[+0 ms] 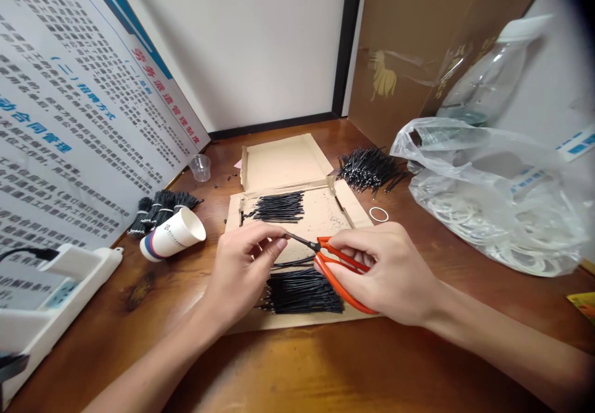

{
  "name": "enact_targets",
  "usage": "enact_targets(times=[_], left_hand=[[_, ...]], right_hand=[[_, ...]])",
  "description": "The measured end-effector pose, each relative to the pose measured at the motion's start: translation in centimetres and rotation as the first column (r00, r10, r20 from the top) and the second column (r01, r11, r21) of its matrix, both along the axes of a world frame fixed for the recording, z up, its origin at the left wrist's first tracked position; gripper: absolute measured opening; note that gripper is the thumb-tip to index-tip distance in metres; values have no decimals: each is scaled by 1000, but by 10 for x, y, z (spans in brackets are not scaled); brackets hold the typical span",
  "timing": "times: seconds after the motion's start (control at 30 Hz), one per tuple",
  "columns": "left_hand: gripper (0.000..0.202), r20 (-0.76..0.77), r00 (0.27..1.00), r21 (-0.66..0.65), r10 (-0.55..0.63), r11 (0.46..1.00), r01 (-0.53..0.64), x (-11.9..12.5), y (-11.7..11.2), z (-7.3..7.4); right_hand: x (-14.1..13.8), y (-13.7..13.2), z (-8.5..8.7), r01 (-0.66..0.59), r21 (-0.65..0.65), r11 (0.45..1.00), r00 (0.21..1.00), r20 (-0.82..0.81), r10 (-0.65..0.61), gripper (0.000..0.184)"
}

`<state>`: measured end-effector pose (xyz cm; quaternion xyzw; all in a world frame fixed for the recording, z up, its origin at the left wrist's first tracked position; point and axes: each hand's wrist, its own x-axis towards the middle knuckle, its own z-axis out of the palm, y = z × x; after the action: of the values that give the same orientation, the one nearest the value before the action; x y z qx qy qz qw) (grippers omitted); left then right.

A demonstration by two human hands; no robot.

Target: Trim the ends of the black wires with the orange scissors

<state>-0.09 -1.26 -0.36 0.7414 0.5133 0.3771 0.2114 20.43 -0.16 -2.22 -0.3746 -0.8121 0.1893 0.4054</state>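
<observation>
**Hands Meet at the Scissor Tips**

The right hand (390,270) is curled around the orange handles of the scissors (317,246), thumb on one side and fingers on the other, probably for fine control of the short blades. The left hand (246,264) has thumb and forefinger drawn nearly together right at the blade tips; whether anything thin is pinched between them, I cannot tell. Meeting in mid-air seems meant to give both a clear view of one small spot.

Beneath lies an opened cardboard box (288,166), perhaps spread flat to catch the dark specks (333,221) and spare the counter (297,363). It carries black strands in an upper row (281,207) and a lower row (304,292), lined up side by side, likely for easy picking or counting. A loose heap (369,168) sits beyond the right hand, within reach. Tied bundles (160,208) stand on the left behind a tipped paper cup (174,233), their white bands presumably holding each lot together.
</observation>
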Motion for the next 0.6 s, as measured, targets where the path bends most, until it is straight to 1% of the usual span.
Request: enact_targets(times=[0.1,0.2,0.3,0.43,0.6], left_hand=[[10,-14,1000,3,-2,1000,2,0,0,1],[11,-38,999,11,1,1000,0,0,0,3],[12,-89,996,55,-5,998,9,-2,1,3],[9,-193,981,147,28,989,1,-8,7,-4],[8,-335,936,172,113,984,-57,-16,29,-14]], right_hand=[[1,-1,0,-6,18,1000,1000,22,6,13],[1,-1,-1,-6,8,1000,999,34,6,15],[-1,1,-3,23,-14,1000,999,49,-22,15],[-1,9,-5,65,-27,997,996,62,-64,16],[3,18,-5,160,-75,984,987,39,-157,26]])
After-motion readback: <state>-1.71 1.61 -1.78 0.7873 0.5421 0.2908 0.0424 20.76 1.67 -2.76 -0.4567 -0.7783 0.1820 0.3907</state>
